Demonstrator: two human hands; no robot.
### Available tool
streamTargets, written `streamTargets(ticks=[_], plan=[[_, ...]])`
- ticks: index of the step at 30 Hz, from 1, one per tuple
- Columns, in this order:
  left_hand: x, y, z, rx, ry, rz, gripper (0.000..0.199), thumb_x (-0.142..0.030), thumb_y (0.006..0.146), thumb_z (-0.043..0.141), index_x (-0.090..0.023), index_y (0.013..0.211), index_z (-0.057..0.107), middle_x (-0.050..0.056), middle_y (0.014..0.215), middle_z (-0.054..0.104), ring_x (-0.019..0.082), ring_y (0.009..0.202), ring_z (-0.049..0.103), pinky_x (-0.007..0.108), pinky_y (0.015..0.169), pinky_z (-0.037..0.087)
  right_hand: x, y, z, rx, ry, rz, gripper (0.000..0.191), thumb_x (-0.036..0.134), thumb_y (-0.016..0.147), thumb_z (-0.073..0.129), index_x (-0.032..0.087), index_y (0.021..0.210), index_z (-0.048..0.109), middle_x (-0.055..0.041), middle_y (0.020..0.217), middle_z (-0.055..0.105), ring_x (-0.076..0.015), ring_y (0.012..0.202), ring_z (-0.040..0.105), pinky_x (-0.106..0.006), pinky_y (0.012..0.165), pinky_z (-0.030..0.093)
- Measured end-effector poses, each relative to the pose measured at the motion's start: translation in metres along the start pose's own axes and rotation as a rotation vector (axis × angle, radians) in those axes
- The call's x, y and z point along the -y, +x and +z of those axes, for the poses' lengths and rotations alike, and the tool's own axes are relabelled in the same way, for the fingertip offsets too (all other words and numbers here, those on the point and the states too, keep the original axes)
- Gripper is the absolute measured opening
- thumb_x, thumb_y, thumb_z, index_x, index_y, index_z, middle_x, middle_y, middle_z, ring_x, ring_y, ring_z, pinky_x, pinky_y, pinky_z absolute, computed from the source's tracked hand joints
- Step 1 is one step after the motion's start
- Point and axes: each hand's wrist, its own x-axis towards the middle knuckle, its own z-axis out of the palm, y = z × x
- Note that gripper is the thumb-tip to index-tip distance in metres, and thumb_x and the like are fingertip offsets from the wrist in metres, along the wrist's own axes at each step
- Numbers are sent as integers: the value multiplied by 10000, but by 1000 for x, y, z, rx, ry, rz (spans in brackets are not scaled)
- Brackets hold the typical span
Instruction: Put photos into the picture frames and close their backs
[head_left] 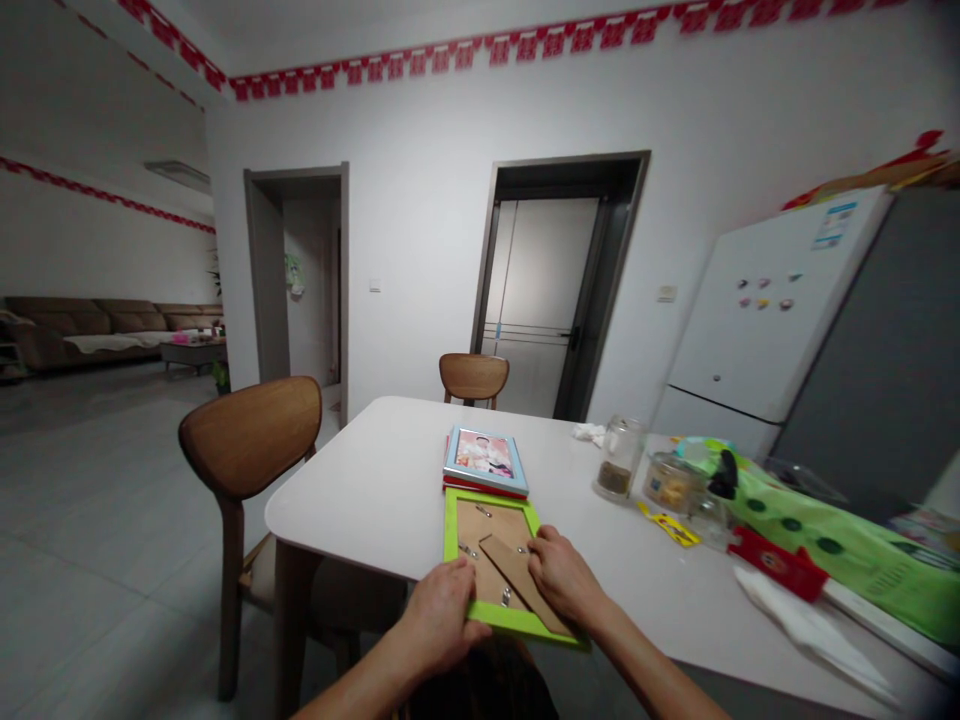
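Note:
A lime-green photo frame (454, 522) lies back side up at the near edge of the table, partly overhanging it. Its brown backing board (474, 518) has small metal clips along the sides, and a slanting brown stand (517, 580) is attached to it. My left hand (441, 612) grips the frame's lower left edge, thumb along the bottom rim. Curled over the right edge, my right hand (564, 572) has its fingers by the right clip; its fingertips are partly hidden. Just beyond lies a light-blue photo frame (486, 455), picture up, stacked on a red one (450, 484).
The white table (360, 480) carries a glass jar (619, 460), a clear tub of snacks (670, 482), a yellow packet (671, 525), a red box (777, 563) and a green plastic bag (832, 535) on the right. Wooden chairs stand left (255, 440) and behind (474, 376).

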Motion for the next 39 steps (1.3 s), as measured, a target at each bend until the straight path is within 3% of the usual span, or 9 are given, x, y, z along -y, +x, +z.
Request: streamTargets(ticks=[8, 11, 14, 18, 29, 33, 39], plan=[[2, -1, -1, -11, -14, 34, 368, -322, 653, 590, -180, 972, 473, 58, 1124, 501, 204, 1030, 451, 273, 886, 349, -1, -10, -1, -80, -2, -1, 314, 194, 757, 324, 163, 685, 628, -90, 851, 565, -170, 823, 504, -264, 778, 348], [5, -1, 1, -13, -17, 69, 349, -321, 660, 596, -178, 954, 474, 59, 1144, 485, 202, 1046, 436, 268, 898, 336, 15, -9, -2, -129, -37, -13, 311, 234, 764, 356, 181, 916, 622, -99, 1035, 550, -214, 941, 468, -314, 803, 334], [9, 0, 3, -21, -29, 76, 355, -304, 666, 600, -184, 970, 463, 48, 1154, 471, 195, 1046, 430, 264, 905, 327, 40, -6, 0, -89, 49, -143, 345, 235, 774, 367, 228, 1060, 561, -71, 1103, 528, -204, 991, 442, -314, 831, 317], [12, -1, 4, -40, -65, 105, 419, -268, 649, 624, -194, 1017, 437, 25, 1087, 502, 173, 992, 451, 238, 879, 344, 66, 0, 4, 9, 125, -275, 290, 218, 768, 390, 256, 953, 611, -47, 968, 575, -178, 922, 459, -286, 786, 324], [11, -5, 1, -52, -99, 82, 350, -274, 640, 635, -197, 941, 473, 19, 1053, 521, 181, 968, 466, 250, 858, 362, 77, -1, -4, 49, 234, -245, 304, 206, 756, 379, 270, 889, 645, -25, 965, 602, -175, 936, 483, -284, 793, 322], [7, -13, 1, -21, -73, 54, 406, -313, 635, 642, -186, 986, 482, 49, 1162, 481, 206, 1062, 431, 269, 917, 330, 62, 15, 6, -30, 253, -95, 294, 268, 765, 393, 213, 926, 633, -44, 946, 630, -165, 905, 524, -258, 783, 347], [-2, -28, -5, 36, -52, 36, 510, -310, 623, 645, -148, 1074, 471, 89, 1181, 484, 219, 1087, 428, 277, 949, 313, 40, 41, 18, -33, 202, 141, 227, 301, 734, 437, 209, 727, 644, -51, 762, 663, -167, 719, 582, -249, 603, 368]])
